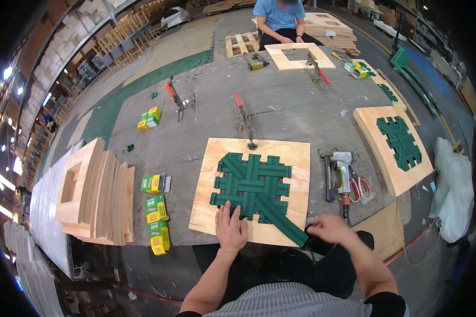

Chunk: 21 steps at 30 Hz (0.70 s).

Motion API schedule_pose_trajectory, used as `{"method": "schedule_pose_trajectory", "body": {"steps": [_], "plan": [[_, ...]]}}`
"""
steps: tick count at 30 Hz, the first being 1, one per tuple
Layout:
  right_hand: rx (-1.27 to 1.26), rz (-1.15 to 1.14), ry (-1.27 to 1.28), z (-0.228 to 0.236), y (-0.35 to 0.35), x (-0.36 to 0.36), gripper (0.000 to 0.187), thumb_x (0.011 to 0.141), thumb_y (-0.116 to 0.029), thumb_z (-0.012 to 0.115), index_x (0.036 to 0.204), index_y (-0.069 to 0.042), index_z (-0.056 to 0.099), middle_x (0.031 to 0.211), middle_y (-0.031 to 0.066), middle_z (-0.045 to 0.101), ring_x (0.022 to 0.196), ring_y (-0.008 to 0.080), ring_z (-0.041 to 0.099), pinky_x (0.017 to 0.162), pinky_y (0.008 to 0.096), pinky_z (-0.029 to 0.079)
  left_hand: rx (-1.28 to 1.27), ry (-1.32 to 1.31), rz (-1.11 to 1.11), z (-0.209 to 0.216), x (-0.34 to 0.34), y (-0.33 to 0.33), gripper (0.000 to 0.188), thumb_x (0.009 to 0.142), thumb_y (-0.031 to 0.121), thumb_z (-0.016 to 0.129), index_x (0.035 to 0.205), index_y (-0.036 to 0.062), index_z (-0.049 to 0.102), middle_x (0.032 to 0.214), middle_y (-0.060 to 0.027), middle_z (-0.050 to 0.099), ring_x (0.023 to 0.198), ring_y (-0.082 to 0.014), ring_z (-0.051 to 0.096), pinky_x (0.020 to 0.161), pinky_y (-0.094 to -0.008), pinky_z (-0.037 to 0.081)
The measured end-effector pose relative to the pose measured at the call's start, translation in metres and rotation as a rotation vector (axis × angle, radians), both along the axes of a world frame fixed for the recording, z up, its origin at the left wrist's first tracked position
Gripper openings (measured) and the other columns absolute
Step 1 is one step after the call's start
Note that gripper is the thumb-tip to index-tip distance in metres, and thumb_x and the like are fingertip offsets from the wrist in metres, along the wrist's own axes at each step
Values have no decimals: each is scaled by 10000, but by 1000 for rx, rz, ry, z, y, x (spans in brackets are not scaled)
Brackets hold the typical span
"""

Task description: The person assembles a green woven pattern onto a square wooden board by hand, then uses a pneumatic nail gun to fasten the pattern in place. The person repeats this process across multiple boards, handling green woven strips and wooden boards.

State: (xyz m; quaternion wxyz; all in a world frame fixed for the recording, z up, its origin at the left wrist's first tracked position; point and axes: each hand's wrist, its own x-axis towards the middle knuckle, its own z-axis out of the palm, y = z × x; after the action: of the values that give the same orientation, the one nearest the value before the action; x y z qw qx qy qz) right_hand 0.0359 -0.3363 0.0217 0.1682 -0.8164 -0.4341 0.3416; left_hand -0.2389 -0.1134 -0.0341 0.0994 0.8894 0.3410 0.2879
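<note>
A square wooden panel (302,174) lies in front of me, with green webbing straps (250,185) woven over its middle. One loose green strap (281,219) runs diagonally toward the panel's near right corner. My left hand (230,231) rests flat on the lower left of the weave, fingers stretched out. Beside the loose strap's end, my right hand (330,230) is closed at the table's near edge; what its fingers hold cannot be made out. A toggle clamp (244,119) with a red handle stands at the panel's far edge.
A staple gun (344,171) and red-handled scissors (360,189) lie right. Webbed panels (399,142) are stacked beyond. Left are stacked wooden frames (98,195) and yellow-green boxes (157,208). Across the table, a person (280,21) sits behind a wooden frame (275,57).
</note>
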Motion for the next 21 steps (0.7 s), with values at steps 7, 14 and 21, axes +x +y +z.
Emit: {"method": "schedule_pose_trajectory", "body": {"steps": [7, 14, 21], "plan": [[140, -136, 136, -45, -27, -69, 506, 967, -492, 648, 951, 3, 756, 924, 229, 699, 889, 403, 689, 800, 475, 530, -28, -85, -39, 10, -3, 3, 370, 960, 185, 664, 1292, 25, 656, 1465, -244, 514, 1304, -462, 519, 1120, -516, 415], [232, -185, 351, -6, -80, -74, 432, 1014, -387, 640, 917, 32, 689, 805, 170, 624, 761, 310, 646, 707, 406, 491, -833, -84, -201, 21, 2, -81, 337, 1072, 289, 580, 1117, -26, 694, 958, -118, 708, 795, -172, 681, 695, -342, 566], [294, -39, 380, -11, -98, -85, 362, 1028, -317, 632, 905, 20, 679, 890, 143, 645, 849, 283, 646, 764, 388, 505, -2003, -325, -278, 19, 54, -138, 489, 1093, 503, 488, 1047, 51, 667, 841, -26, 658, 638, -120, 617, 522, -272, 479]]}}
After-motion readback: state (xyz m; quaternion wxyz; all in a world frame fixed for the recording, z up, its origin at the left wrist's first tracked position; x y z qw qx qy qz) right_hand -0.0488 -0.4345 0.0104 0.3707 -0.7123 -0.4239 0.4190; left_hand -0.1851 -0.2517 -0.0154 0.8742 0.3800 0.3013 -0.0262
